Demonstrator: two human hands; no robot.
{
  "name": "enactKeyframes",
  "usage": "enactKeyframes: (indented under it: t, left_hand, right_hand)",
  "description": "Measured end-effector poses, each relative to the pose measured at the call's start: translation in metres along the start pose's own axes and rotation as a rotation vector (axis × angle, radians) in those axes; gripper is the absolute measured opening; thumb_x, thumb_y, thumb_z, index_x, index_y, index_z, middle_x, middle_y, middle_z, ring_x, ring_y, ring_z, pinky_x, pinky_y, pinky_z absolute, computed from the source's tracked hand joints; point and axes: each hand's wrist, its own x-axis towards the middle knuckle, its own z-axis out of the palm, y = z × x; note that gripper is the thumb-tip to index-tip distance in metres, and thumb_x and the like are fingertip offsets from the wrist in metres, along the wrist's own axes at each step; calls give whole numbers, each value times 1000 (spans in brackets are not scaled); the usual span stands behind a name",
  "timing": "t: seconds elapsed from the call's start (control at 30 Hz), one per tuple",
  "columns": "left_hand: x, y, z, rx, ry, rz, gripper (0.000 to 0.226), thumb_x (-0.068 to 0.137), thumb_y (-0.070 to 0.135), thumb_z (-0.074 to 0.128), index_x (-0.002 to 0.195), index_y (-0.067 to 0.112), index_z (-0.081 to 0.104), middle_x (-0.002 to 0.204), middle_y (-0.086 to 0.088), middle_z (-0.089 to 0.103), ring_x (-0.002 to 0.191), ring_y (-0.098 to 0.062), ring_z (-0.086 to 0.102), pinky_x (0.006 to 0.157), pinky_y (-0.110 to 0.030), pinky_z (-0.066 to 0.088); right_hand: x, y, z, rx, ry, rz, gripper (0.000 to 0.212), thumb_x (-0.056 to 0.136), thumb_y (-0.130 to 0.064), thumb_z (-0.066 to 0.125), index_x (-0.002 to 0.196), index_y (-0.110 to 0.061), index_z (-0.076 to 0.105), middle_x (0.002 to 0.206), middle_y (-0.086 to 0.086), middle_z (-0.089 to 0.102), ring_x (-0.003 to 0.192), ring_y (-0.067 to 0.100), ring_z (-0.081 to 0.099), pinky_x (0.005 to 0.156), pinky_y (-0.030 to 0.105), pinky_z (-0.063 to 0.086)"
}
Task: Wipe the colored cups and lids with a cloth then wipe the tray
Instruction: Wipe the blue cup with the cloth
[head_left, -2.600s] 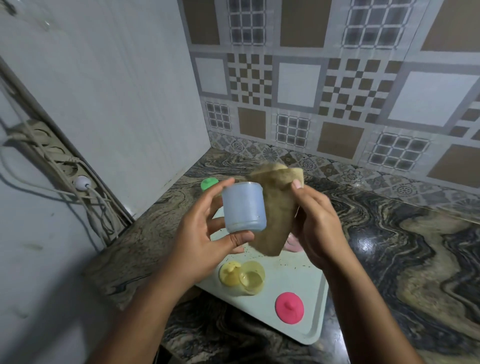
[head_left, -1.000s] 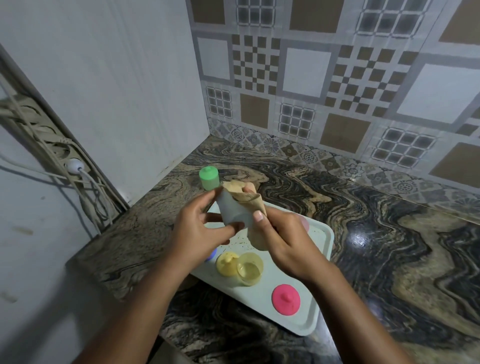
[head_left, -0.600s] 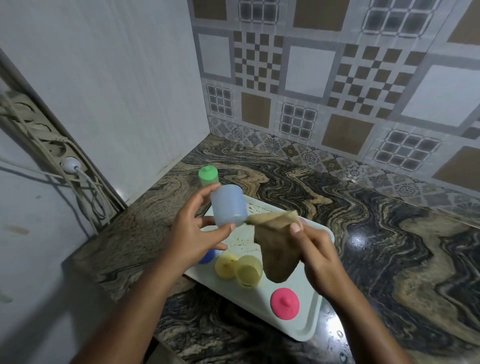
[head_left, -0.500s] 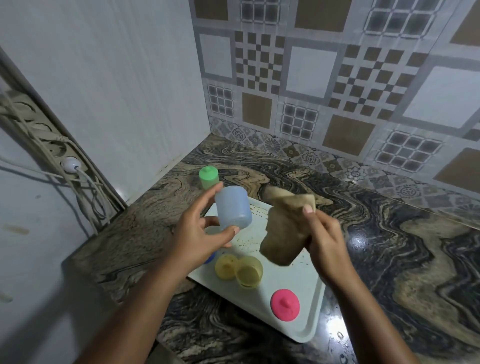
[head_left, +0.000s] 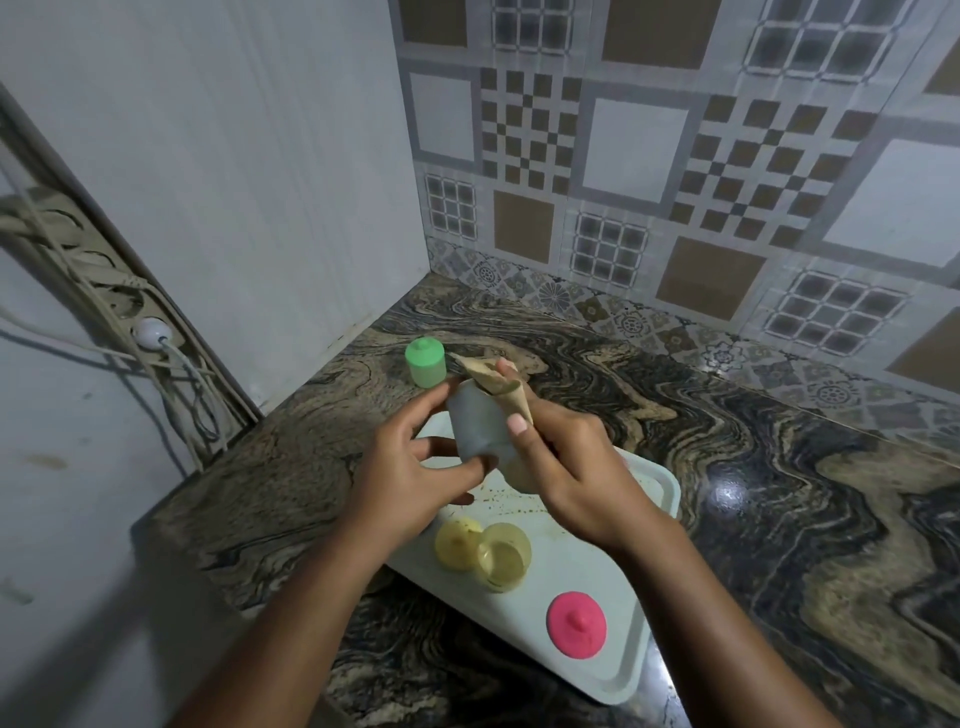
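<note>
Gripping blue cup in left hand over tray far-left corner for steadiness; pinching cloth in right hand against cup for wiping.

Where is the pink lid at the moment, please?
In the head view, the pink lid lies knob-up on the pale tray near its closest corner, to the right of the yellow cup and yellow lid, apart from both.

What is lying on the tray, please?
The tray holds a yellow lid, a yellow cup on its side and a pink lid. The left hand and right hand hide its far part.
</note>
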Motion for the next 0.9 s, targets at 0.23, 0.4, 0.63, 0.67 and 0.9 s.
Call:
enactKeyframes:
  t: [0.23, 0.4, 0.63, 0.67, 0.9]
  left_hand:
    - [5, -4, -8, 6, 61, -19, 74, 67, -5, 86, 127, 31, 60, 121, 4, 70, 86, -16, 75, 60, -47, 63]
    - [3, -3, -13, 21, 51, -8, 71, 69, -3, 86, 122, 35, 58, 128, 11, 61, 88, -15, 74, 57, -49, 62]
    - [-4, -4, -17, 30, 10, 33, 84, 73, 8, 87, 140, 42, 50, 140, 14, 55, 90, -20, 74, 66, -49, 63]
    - [-5, -3, -17, 65, -1, 47, 87, 72, 13, 88, 141, 46, 47, 139, 15, 56, 91, -18, 73, 71, -50, 63]
    - [-13, 5, -8, 245, -27, 109, 77, 67, 14, 92, 120, 52, 52, 122, 18, 66, 91, 1, 72, 86, -33, 59]
  right_hand:
    - [-31, 1, 1, 62, 27, -59, 28, 107, -22, 42, 84, -36, 49, 66, -18, 47, 58, 5, 44, 61, 21, 36]
    - [-52, 17, -6, 177, -20, 56, 48, 106, -35, 38, 72, -8, 60, 61, 0, 58, 57, 25, 53, 55, 42, 44]
    - [-37, 12, -7, 576, 306, 299, 55, 107, -30, 47, 56, -19, 64, 49, -16, 49, 48, -2, 43, 50, 18, 36]
    - [-31, 12, -6, 597, 348, 311, 56, 101, -48, 54, 59, -11, 60, 55, -12, 48, 52, 6, 42, 54, 25, 34]
    - [5, -6, -7, 310, 200, 212, 45, 103, -44, 43, 83, -7, 61, 68, -2, 48, 62, 9, 42, 57, 31, 35]
